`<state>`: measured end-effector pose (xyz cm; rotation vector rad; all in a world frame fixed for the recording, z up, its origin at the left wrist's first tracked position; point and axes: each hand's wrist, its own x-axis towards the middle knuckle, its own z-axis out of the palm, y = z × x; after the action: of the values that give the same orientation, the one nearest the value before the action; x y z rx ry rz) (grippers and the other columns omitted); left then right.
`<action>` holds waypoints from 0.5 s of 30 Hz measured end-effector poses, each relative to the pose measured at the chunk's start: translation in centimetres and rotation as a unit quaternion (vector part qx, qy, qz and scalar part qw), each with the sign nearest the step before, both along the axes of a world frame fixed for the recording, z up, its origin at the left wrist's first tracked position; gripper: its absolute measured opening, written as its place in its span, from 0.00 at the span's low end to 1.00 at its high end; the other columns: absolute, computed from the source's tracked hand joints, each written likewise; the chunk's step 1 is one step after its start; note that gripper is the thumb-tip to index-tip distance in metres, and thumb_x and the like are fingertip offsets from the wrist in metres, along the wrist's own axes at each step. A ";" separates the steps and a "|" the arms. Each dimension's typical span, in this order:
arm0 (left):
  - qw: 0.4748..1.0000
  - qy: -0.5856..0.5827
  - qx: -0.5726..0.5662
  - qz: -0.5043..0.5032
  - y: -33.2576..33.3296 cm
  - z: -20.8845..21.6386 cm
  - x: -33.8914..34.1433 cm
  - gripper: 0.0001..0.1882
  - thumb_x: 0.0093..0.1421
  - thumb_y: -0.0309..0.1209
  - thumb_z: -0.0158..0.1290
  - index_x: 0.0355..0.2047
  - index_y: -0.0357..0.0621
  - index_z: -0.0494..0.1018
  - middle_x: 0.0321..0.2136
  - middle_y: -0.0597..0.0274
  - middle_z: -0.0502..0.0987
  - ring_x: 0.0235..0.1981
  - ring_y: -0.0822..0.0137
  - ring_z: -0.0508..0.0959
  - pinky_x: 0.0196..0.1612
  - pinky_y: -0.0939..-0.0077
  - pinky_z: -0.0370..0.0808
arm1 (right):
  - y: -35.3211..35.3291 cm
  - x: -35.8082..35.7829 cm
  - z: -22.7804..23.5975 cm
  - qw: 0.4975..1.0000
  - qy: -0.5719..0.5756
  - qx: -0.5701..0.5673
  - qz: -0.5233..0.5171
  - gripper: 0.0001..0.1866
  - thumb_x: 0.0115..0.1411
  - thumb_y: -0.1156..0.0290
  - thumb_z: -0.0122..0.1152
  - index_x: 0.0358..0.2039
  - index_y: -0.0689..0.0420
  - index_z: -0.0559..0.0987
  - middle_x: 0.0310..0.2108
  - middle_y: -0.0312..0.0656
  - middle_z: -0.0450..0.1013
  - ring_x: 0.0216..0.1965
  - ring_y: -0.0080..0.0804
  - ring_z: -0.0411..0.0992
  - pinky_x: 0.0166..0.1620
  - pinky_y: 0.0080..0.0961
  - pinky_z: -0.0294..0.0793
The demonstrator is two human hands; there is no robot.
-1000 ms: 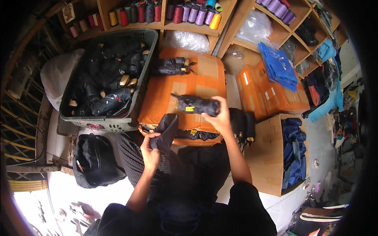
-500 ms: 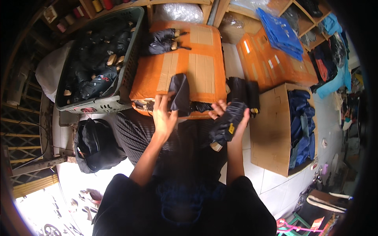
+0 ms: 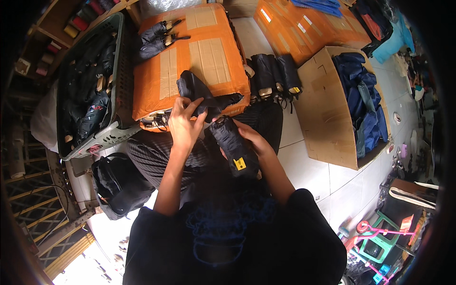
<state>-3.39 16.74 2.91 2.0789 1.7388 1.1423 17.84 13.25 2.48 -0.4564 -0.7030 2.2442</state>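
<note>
Pinched in the fingers of my left hand point(image 3: 185, 122) is a black cloth sleeve point(image 3: 191, 86), its closed end pointing away over the near edge of an orange-taped carton point(image 3: 171, 71). My right hand point(image 3: 252, 138) wraps round a folded black umbrella point(image 3: 232, 141) with a yellow tag. The umbrella's far end is close to the sleeve's near end; whether they touch I cannot tell. On the carton's top lie a couple more folded umbrellas point(image 3: 154, 42) with pale handles and straps. Several others point(image 3: 266, 76) form a row right of the carton.
A dark green basket point(image 3: 124, 71) full of folded black umbrellas stands at the left. On the right, an open cardboard box point(image 3: 323, 104) holds navy cloth. A black bag point(image 3: 118, 185) rests on the floor at the left. Farther back is another orange-taped carton point(image 3: 304, 28).
My right hand has brought the umbrella leftward, up to the sleeve in my left hand. The view has turned to the right, so surroundings appear shifted left.
</note>
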 end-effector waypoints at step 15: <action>0.985 -0.125 -0.095 -0.073 -2.3 3.1 0.2 0.17 0.52 0.19 0.58 0.44 0.39 0.80 0.25 0.55 0.75 0.19 0.64 0.73 0.28 0.73 0.72 | 0.6 -0.8 2.1 0.960 -0.251 0.060 -0.109 0.31 0.66 0.65 0.58 0.65 0.65 0.64 0.57 0.45 0.69 0.54 0.27 0.70 0.56 0.23 0.68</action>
<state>-3.15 14.41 5.96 1.8294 1.4907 1.0931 17.04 13.81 4.62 -1.0101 -0.9844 1.8753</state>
